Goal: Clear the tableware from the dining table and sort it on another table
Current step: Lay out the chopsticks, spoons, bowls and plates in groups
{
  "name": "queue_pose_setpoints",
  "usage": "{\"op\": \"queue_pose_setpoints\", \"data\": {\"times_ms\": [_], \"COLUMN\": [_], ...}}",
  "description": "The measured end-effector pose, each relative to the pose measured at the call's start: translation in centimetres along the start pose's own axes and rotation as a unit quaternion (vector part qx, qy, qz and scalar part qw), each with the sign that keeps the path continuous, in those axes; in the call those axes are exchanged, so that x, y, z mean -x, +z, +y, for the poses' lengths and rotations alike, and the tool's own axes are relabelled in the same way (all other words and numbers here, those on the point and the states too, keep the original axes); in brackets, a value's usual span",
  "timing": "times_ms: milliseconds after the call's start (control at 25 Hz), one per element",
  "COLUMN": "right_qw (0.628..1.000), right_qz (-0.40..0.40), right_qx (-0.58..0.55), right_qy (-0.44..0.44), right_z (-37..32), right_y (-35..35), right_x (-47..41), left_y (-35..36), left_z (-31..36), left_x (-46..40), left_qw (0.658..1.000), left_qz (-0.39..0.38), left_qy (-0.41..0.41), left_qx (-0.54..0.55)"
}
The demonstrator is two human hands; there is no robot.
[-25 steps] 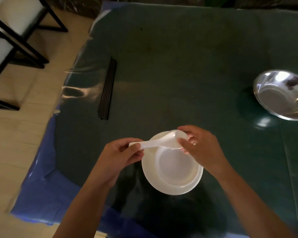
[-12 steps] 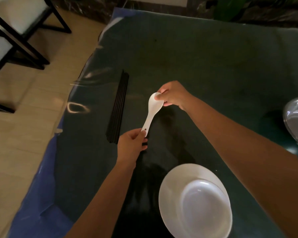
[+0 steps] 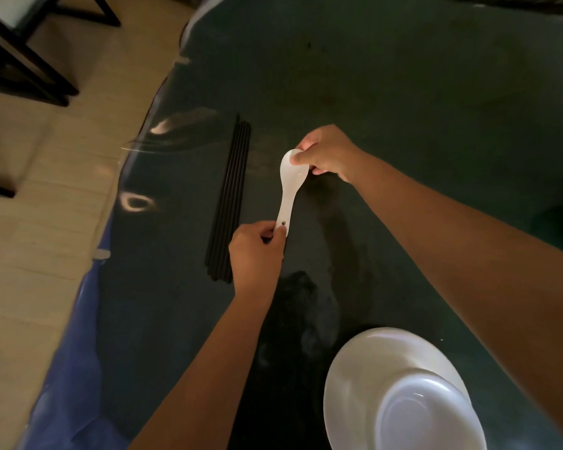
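Table [image 3: 403, 92]: dark green top under a glossy clear sheet, blue cloth showing along its left edge. It fills most of the view.

Floor [image 3: 30, 222]: pale boards to the left of the table, with the black frame of a chair [image 3: 23, 60] at the upper left corner.

Plate [image 3: 400, 394]: white, round, resting on the table at the lower right, close to the near edge. It appears to be two nested plates, though the view does not settle this.

Chopsticks [image 3: 229, 196]: black, bundled side by side, lying flat on the table just left of the spoon and roughly parallel with it.

Right hand [image 3: 330, 154]: fingers curled, pinching the bowl end of the spoon from above, thumb on the rim.

Left hand [image 3: 255, 251]: fingers curled, thumb and forefinger pinching the handle tip of the spoon.

Spoon [image 3: 290, 186]: white ceramic soup spoon, held between both hands beside the chopsticks, bowl away from the person, handle toward them. Whether it touches the table cannot be told. A small hole shows near the handle end.
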State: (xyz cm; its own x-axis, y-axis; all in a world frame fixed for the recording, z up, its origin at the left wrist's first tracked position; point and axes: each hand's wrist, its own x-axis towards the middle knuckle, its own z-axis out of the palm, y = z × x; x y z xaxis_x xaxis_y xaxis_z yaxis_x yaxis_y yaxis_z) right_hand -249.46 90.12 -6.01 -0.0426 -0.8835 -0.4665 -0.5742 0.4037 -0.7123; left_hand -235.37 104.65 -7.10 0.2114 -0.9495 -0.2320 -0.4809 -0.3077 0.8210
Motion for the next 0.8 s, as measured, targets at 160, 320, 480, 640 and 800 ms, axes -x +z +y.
{"op": "queue_pose_setpoints", "data": {"times_ms": [160, 320, 480, 640, 800], "right_qw": [1.0, 0.999, 0.996, 0.988, 0.989], "right_qz": [0.01, 0.033, 0.074, 0.134, 0.119], "right_qx": [0.013, 0.008, 0.011, 0.062, 0.076], "right_qy": [-0.008, -0.022, -0.049, -0.054, -0.046], "right_z": [0.3, 0.2, 3.8, 10.3, 14.2], "right_y": [0.1, -1.1, -3.8, -4.0, -1.5], "right_x": [0.3, 3.0, 12.2, 25.7, 35.0], "left_y": [0.5, -0.1, -2.2, -3.6, -3.9], "left_z": [-0.3, 0.5, 2.4, 2.3, -0.6], "left_x": [0.1, 0.8, 4.6, 12.7, 18.6], "left_qw": [1.0, 0.999, 0.999, 0.967, 0.89], "left_qz": [0.001, 0.012, -0.03, -0.175, -0.306], "left_qy": [-0.008, -0.02, 0.033, 0.184, 0.287], "left_qx": [-0.004, -0.022, 0.006, -0.03, -0.176]}}
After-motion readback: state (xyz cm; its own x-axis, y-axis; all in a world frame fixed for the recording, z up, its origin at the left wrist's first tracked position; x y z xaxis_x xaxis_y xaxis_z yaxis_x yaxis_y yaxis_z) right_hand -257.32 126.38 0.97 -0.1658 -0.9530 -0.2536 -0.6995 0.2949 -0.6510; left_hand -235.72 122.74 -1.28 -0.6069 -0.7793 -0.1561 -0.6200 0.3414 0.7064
